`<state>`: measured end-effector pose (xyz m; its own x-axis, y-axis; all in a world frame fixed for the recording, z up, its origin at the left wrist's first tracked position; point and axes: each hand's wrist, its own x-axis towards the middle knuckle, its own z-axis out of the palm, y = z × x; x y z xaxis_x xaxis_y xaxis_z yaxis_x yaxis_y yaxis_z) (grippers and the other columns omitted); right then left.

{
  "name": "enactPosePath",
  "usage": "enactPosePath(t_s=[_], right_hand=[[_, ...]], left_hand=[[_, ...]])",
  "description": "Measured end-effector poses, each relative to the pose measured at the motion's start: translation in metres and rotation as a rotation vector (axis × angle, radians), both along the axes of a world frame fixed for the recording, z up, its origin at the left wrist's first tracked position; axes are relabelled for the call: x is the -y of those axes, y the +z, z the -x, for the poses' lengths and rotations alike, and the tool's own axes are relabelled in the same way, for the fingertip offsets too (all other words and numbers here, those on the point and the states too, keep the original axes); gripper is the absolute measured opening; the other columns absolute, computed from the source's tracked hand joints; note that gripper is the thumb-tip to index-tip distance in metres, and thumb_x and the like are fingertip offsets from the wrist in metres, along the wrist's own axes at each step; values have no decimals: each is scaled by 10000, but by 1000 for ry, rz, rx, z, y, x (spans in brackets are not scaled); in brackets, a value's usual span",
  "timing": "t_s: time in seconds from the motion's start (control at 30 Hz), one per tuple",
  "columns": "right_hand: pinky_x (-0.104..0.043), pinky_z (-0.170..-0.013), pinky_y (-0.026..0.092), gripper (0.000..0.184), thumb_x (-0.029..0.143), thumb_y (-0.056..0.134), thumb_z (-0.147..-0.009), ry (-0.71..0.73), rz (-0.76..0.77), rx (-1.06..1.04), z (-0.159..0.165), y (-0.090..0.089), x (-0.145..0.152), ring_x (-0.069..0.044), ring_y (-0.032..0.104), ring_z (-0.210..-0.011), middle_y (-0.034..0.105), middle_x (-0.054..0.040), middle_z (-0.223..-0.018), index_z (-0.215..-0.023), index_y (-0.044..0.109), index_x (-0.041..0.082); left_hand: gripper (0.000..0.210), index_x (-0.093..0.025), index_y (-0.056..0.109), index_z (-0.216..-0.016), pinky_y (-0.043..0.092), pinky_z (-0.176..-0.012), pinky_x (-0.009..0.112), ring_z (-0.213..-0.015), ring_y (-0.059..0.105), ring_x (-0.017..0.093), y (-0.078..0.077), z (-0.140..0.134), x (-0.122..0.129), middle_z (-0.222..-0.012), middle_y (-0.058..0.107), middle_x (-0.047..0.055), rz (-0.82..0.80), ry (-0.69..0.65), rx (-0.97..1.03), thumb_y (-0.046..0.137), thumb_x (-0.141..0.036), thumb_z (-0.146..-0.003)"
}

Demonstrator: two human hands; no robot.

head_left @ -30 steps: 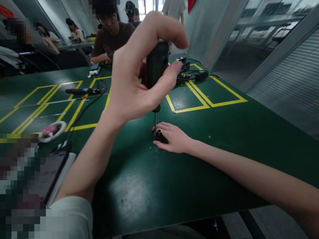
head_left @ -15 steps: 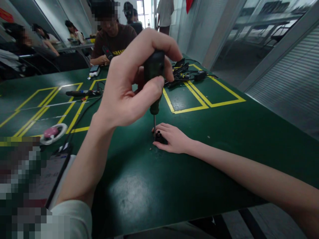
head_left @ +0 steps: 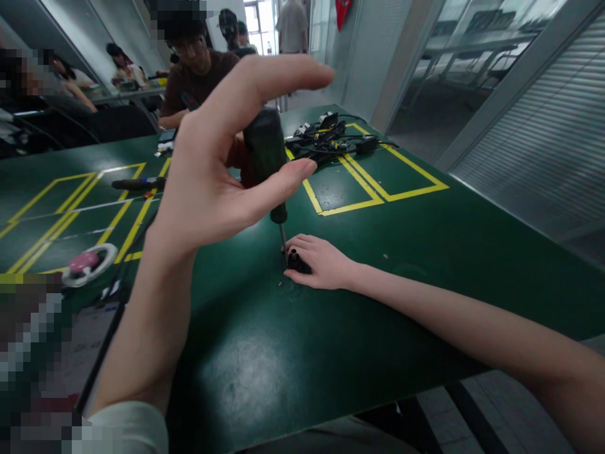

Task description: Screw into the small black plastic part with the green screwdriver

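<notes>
Near the middle of the green table [head_left: 425,252], a small black part [head_left: 297,261] is pinned by the right hand [head_left: 324,263], fingers narrow around it. A screwdriver [head_left: 268,165], loosely held by the half-open left hand [head_left: 212,170], is seated on it; fastening appears unfinished.

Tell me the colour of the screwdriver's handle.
Dark green to black, on the screwdriver in the left hand, head view.
</notes>
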<state>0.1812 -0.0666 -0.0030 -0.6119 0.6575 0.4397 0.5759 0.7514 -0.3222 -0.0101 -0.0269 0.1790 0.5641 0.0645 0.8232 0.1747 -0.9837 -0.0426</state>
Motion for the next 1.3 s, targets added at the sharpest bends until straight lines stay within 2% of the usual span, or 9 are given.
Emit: enactPosePath(t_s=[0.1, 0.17, 0.43, 0.6, 0.73, 0.83, 0.9, 1.03, 1.3], right_hand=[[-470, -927, 583, 256, 403, 615, -990, 2, 3, 2, 0, 0, 0, -301, 674, -1068, 738, -167, -1132, -954, 657, 154], [-475, -924, 585, 258, 400, 625, -985, 3, 0, 2, 0, 0, 1, -309, 677, -1065, 737, -175, -1133, -957, 656, 145], [-480, -933, 589, 244, 377, 674, -946, 7, 3, 10, -2, 2, 2, -324, 683, -1109, 733, -194, -1172, -988, 656, 138], [-484, -939, 583, 250, 383, 681, -932, -22, -9, 31, -2, 0, 3, -323, 682, -1132, 734, -190, -1204, -1020, 661, 150], [-505, -941, 581, 273, 389, 689, -927, -37, -5, 42, -1, 0, 4, -336, 685, -1137, 729, -205, -1220, -1039, 665, 141], [-522, -965, 576, 276, 388, 685, -937, -27, 5, 46, -2, 1, 4, -340, 681, -1159, 725, -209, -1232, -1057, 664, 140], [-530, -976, 574, 288, 390, 683, -943, -19, 12, 48, -3, 2, 4, -341, 676, -1171, 721, -213, -1245, -1079, 662, 136], [-514, -984, 573, 327, 398, 692, -943, -5, 10, 57, -5, 4, 4, -339, 676, -1170, 715, -221, -1255, -1097, 665, 111], [-509, -1009, 561, 362, 413, 715, -922, 39, 58, 24, -12, 2, -1, -325, 659, -1193, 701, -203, -1281, -1134, 664, 124]], left_hand=[[279, -183, 707, -1174, 507, -703, 221, -910, 682, 105, 1, 0, 1, -1121, 752, 7, 6, 67, -6, 711, -313, -927], [220, -150, 720, -1090, 446, -640, 216, -792, 630, 77, 2, 2, 1, -997, 739, 19, 38, 80, 3, 706, -292, -923], [468, -136, 649, -1328, 511, -621, 226, -816, 693, 125, 5, 12, 4, -997, 744, 40, 235, 4, -53, 669, -260, -878], [517, -192, 588, -1405, 494, -609, 147, -964, 707, 109, 7, 14, 5, -1248, 709, 22, 109, 78, -130, 640, -176, -891], [513, -135, 607, -1369, 464, -540, 120, -997, 663, 110, 7, 12, -1, -1339, 693, 54, 39, 9, -105, 705, -138, -865], [545, -99, 622, -1339, 447, -515, 143, -882, 617, 91, 6, 9, -4, -1294, 690, 98, 27, -21, -66, 789, -268, -848], [424, -113, 685, -1211, 438, -561, 170, -845, 601, 85, 5, 8, -4, -1154, 718, 72, 22, 29, -56, 793, -314, -853], [267, -106, 721, -1047, 478, -694, 205, -824, 631, 84, 5, 8, 0, -954, 719, 41, 39, 76, -30, 795, -262, -843], [490, -126, 684, -1286, 521, -557, 208, -720, 673, 107, 5, 11, 2, -990, 742, 47, 245, 0, -45, 698, -128, -797]])
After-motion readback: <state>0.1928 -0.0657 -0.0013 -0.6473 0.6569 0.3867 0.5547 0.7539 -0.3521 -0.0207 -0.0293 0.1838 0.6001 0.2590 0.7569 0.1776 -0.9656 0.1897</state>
